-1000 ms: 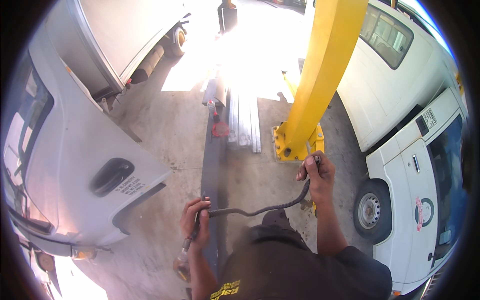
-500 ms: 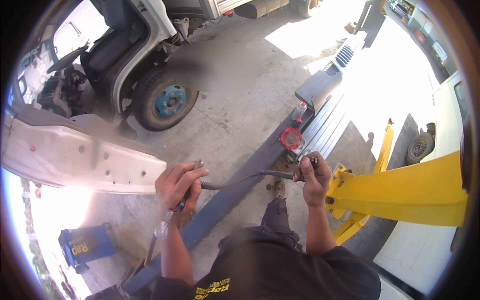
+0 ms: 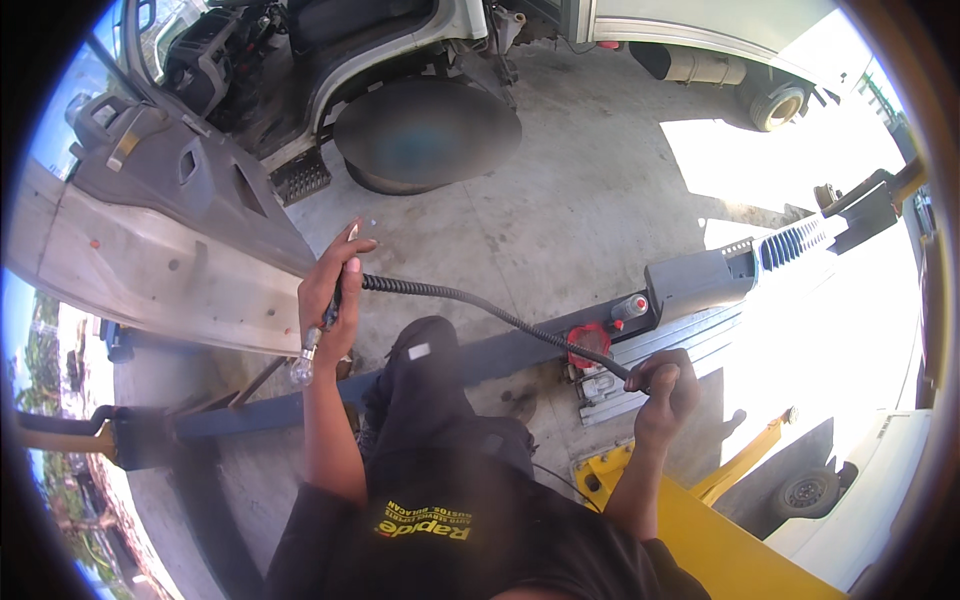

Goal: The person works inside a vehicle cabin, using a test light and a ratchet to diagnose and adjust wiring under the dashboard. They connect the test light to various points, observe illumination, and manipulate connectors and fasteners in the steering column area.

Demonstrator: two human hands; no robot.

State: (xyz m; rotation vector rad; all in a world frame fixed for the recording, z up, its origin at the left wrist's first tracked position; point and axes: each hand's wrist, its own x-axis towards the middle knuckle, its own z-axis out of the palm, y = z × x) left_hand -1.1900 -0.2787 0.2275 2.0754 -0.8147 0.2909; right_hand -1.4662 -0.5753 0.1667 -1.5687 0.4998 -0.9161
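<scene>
A black corrugated wire tube [image 3: 470, 300] runs slack between my two hands. My left hand [image 3: 335, 285] is closed around its left end and a dark fitting, with the upper fingers partly raised. Below that grip, by the wrist, a clear glass bulb [image 3: 302, 370] sticks out; how it joins the fitting is hidden. A small pale piece shows by the left fingertips, too small to name. My right hand [image 3: 668, 388] is a fist around the tube's other end, its thumb on top.
An open truck door [image 3: 190, 270] stands close on my left, with the cab beyond. A dark blue beam [image 3: 480, 362] crosses the floor, bearing a red dish [image 3: 588, 342] and a bottle [image 3: 630, 308]. A yellow lift arm [image 3: 720, 540] lies at right, beside a white vehicle [image 3: 850, 540].
My view has turned and shifted toward the truck door. My left hand has risen and my right hand is lower, so the tube slopes down to the right. One leg has stepped forward.
</scene>
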